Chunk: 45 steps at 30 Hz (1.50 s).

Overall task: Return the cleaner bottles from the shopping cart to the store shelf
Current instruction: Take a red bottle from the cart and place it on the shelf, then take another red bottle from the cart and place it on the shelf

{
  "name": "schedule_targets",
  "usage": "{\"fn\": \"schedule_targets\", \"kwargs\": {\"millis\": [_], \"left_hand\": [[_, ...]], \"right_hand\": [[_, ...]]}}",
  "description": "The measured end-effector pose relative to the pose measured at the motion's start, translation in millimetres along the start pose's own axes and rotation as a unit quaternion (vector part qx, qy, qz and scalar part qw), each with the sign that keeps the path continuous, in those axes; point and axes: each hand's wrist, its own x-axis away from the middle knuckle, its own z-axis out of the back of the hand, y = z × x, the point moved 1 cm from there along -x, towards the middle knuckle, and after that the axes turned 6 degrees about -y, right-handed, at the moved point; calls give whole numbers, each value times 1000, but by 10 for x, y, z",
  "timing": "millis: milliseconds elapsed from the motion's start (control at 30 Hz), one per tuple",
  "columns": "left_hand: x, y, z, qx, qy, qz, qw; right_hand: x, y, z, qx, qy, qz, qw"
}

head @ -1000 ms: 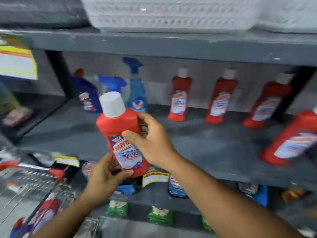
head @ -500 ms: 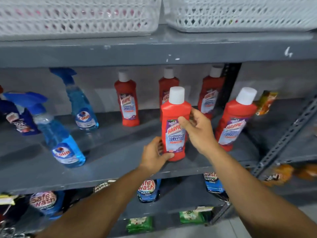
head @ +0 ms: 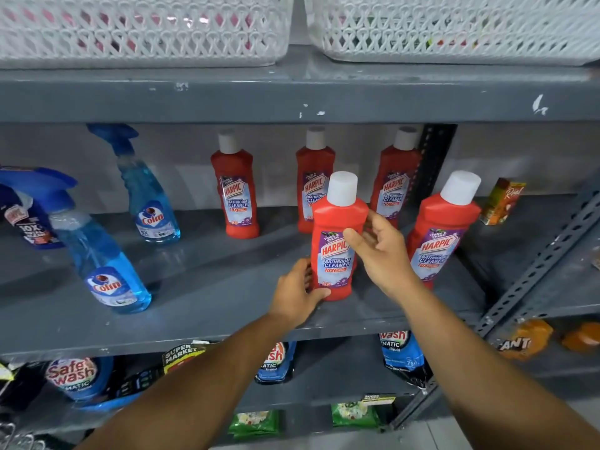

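Observation:
A red cleaner bottle (head: 337, 219) with a white cap and purple label stands upright near the front of the grey shelf (head: 211, 287). My left hand (head: 295, 293) grips its base, thumb across the front and fingers behind. My right hand (head: 380, 254) is at the bottle's upper right side with fingers spread, the index finger lying over the label. Another red bottle (head: 441, 235) stands just to the right. Three more are lined along the back, at the left (head: 235, 190), middle (head: 311, 170) and right (head: 396, 177). The cart shows only as a bit of wire (head: 16, 440) at the bottom left.
Two blue spray bottles (head: 107, 274) (head: 149, 203) and a dark blue bottle (head: 26, 219) fill the shelf's left part. A juice carton (head: 501, 201) sits past the perforated upright post (head: 435, 157). White baskets (head: 143, 27) rest on the shelf above. Detergent pouches (head: 74, 375) lie below.
The bottle went from mid-air by the cart onto the shelf and now stands there. My right hand's fingers have loosened and spread. My left hand stays at the base.

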Motion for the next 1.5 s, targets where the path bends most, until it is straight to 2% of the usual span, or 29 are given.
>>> {"fn": "schedule_targets", "kwargs": {"millis": [100, 167, 267, 333, 400, 467, 533, 600, 700, 800, 900, 1000, 1167, 1300, 1433, 1500], "left_hand": [[18, 13, 64, -38, -14, -4, 999], [126, -26, 210, -54, 6, -5, 999], [512, -152, 577, -82, 55, -33, 995], [950, -311, 911, -121, 123, -46, 984], [1525, -530, 1290, -140, 203, -22, 969], [2080, -729, 1621, -153, 280, 21, 947], [2798, -949, 2035, -167, 389, 92, 901], [3462, -1118, 2402, -147, 484, 159, 848], [4373, -1411, 2950, -101, 606, 268, 742], [4992, -1755, 3501, -26, 658, 341, 671], [5449, -2195, 3967, 44, 654, 408, 636], [5679, -2569, 4171, 119, 631, 451, 620], [5736, -3273, 4162, 221, 494, 503, 673], [5484, -3788, 3999, 268, 373, 546, 701], [5138, -4172, 3795, 238, 255, 572, 743], [5034, -4286, 3712, 218, 228, 591, 742]], "right_hand": [[84, -41, -6, -7, 12, 26, 1000], [186, -92, -51, 5, 83, 73, 994], [426, -138, -222, 121, 231, 181, 948], [559, -133, -532, 167, 224, 272, 921], [639, -98, -1022, 157, 128, 296, 933], [685, -89, -1506, 150, -11, 262, 953], [694, -110, -2204, 128, -162, 225, 952], [726, -141, -2843, 121, -278, 203, 931], [797, -257, -3801, 118, -421, 190, 879], [834, -357, -4742, 126, -506, 170, 836], [883, -339, -5812, 108, -580, 73, 804], [901, -115, -6722, 156, -622, 25, 767], [1092, 667, -7828, 273, -619, -136, 724], [1230, 1425, -8265, 275, -551, -279, 737], [1275, 2125, -8432, 296, -500, -395, 711], [1335, 2383, -8476, 261, -475, -453, 707]]}}
